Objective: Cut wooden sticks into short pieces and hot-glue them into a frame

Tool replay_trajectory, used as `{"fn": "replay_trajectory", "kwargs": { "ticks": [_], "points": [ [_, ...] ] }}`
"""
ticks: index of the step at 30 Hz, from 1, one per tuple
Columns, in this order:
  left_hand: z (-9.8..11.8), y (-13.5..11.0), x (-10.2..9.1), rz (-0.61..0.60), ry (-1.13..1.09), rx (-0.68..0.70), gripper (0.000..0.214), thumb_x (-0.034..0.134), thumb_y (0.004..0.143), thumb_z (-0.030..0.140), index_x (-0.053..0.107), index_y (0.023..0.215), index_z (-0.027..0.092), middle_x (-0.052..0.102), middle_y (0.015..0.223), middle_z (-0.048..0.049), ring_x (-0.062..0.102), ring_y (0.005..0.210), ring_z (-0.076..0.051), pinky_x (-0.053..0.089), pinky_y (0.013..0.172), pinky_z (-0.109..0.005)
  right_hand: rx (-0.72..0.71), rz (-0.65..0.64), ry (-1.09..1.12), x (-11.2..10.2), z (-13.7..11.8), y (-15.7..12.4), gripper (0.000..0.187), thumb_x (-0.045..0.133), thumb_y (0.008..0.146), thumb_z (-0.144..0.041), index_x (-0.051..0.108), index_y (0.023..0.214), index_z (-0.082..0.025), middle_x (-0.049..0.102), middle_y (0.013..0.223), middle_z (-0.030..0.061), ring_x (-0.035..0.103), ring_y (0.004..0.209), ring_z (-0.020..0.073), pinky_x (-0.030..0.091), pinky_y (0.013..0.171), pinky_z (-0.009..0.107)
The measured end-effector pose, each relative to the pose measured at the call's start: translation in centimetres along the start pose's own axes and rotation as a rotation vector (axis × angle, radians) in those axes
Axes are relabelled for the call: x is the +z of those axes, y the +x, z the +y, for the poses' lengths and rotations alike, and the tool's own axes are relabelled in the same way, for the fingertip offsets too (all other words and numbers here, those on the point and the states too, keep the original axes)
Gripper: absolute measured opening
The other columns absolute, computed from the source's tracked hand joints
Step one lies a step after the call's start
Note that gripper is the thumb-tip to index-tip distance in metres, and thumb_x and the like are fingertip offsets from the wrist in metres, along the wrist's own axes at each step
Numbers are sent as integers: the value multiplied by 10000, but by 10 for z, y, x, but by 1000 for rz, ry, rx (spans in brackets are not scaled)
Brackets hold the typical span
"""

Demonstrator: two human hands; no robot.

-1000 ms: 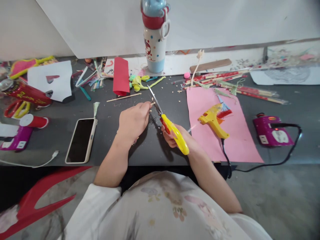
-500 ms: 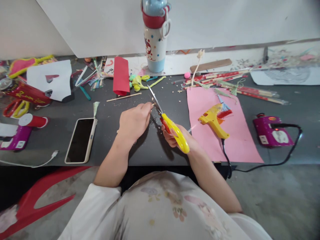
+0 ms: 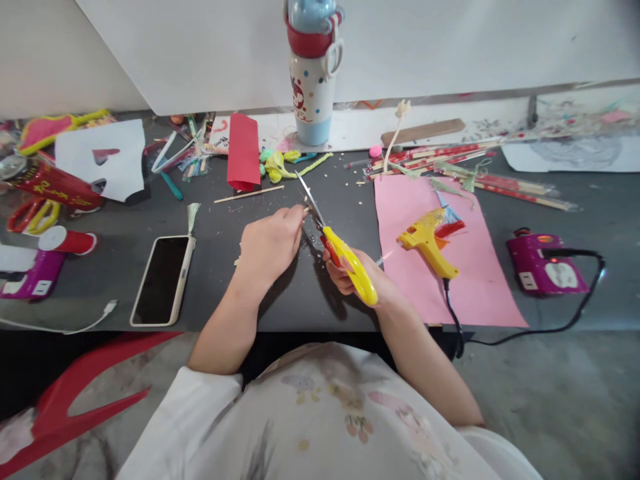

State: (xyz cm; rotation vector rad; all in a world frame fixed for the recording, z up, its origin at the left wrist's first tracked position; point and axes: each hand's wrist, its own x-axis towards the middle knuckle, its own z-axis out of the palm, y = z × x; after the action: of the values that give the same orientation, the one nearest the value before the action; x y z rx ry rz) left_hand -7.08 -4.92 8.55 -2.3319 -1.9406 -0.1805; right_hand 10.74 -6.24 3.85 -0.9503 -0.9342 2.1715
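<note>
My right hand [image 3: 353, 270] grips yellow-and-red scissors [image 3: 345, 253], their blades parted and pointing away to the upper left. Closed in a pinch, my left hand [image 3: 275, 240] holds a short pale wooden stick [image 3: 306, 209] whose tip pokes out at the blades. The rest of that stick is hidden by the fingers. Small pale chips lie scattered on the dark table beneath both hands. Just beyond my left hand lies a thin wooden stick [image 3: 249, 194].
A bottle [image 3: 313, 87] stands at the back. On the right, a yellow glue gun [image 3: 429, 240] lies on pink paper [image 3: 480, 287], its cord near a purple power block [image 3: 547, 263]. A phone [image 3: 163, 280], red can [image 3: 50, 183] and thread spool [image 3: 67, 241] are left.
Almost nothing differs. The scissor handles have shifted slightly, and both hands stay in the same place.
</note>
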Motion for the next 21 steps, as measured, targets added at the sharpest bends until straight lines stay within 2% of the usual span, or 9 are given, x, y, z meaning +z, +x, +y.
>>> {"fn": "replay_trajectory", "kwargs": {
  "ticks": [8, 14, 18, 21],
  "points": [
    [0, 0, -1, 0, 10, 16, 251, 382, 937, 264, 591, 1075, 255, 693, 943, -34, 642, 710, -182, 274, 511, -285, -4, -2, -15, 0, 0, 0, 278, 618, 706, -404, 546, 857, -182, 382, 620, -54, 267, 505, 62, 181, 447, 209],
    [-1, 1, 0, -26, -10, 5, 255, 363, 939, 258, 596, 1044, 243, 681, 929, -47, 633, 712, -176, 318, 534, -280, -7, 16, -81, -1, 1, 2, 199, 567, 768, -375, 509, 776, -184, 338, 609, -55, 238, 498, 60, 187, 442, 210],
    [-3, 6, 5, -14, -38, 14, 287, 328, 957, 279, 607, 998, 227, 662, 875, -62, 619, 790, -204, 401, 638, -305, -22, 24, -70, 1, 1, 3, 207, 566, 770, -384, 490, 767, -191, 318, 599, -62, 219, 489, 56, 177, 437, 210],
    [-1, 5, -2, 109, -34, 38, 345, 286, 973, 310, 605, 1041, 199, 651, 959, -94, 580, 956, -244, 431, 807, -369, -16, 29, -18, 3, 1, 4, 207, 558, 771, -387, 479, 775, -196, 302, 576, -73, 208, 465, 52, 165, 424, 210]
  ]
}}
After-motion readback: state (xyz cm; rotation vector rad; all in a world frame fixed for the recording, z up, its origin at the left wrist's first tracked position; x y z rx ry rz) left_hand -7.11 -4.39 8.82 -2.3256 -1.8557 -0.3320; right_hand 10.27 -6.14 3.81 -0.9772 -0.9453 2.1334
